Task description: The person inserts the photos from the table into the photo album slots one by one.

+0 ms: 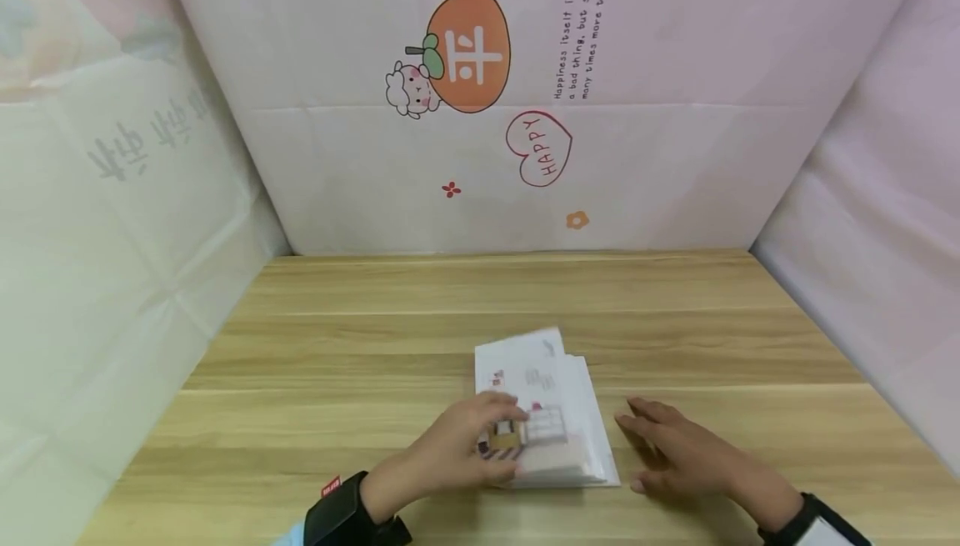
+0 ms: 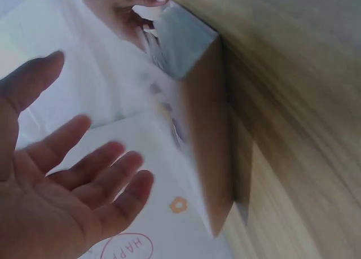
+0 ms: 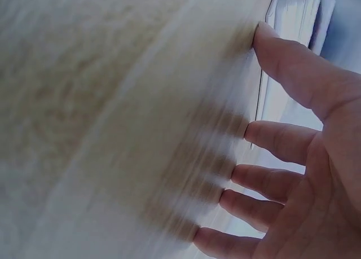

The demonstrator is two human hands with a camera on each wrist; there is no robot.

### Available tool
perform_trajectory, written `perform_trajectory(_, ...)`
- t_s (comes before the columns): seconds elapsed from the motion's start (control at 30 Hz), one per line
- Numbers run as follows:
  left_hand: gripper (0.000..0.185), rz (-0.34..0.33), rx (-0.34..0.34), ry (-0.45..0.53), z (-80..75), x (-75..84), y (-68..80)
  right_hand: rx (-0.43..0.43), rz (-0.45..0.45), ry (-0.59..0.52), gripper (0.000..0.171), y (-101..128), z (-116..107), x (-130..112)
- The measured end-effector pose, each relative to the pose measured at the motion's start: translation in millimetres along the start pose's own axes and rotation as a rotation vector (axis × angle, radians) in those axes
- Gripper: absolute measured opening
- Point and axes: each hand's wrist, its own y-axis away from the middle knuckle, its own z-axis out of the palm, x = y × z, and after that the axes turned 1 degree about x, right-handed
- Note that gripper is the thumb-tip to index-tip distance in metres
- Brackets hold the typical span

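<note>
A stack of white printed booklets (image 1: 517, 363) lies on the table, the upper one skewed against a white one under it. Printed on its face are a small room scene and lines of text. My left hand (image 1: 461, 442) hovers over the near left part of the stack; in the left wrist view its fingers (image 2: 115, 185) are spread and relaxed, with nothing in them. To the right of the stack is my right hand (image 1: 690, 454), also holding nothing. Its fingertips (image 3: 248, 129) rest on the tabletop in the right wrist view, the thumb near the layered edge.
The wooden table (image 1: 337, 346) runs back to a white printed cloth wall (image 1: 660, 154). More white cloth stands along the left side (image 1: 112, 279) and right side (image 1: 885, 221). Both wrists carry black straps (image 1: 348, 508).
</note>
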Motion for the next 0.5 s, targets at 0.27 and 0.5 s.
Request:
perform_trajectory(0.27,0.038,-0.042,-0.274,-0.125,6.6,-2.8,5.4,-0.033,0.051,-0.02,0.075,-1.8,-1.1,-1.9)
perform_trajectory(0.5,0.035,-0.042,-0.292,-0.157,5.8,-3.6,7.1,-0.032,0.054,-0.024,0.074,-1.1,-1.2,-2.9)
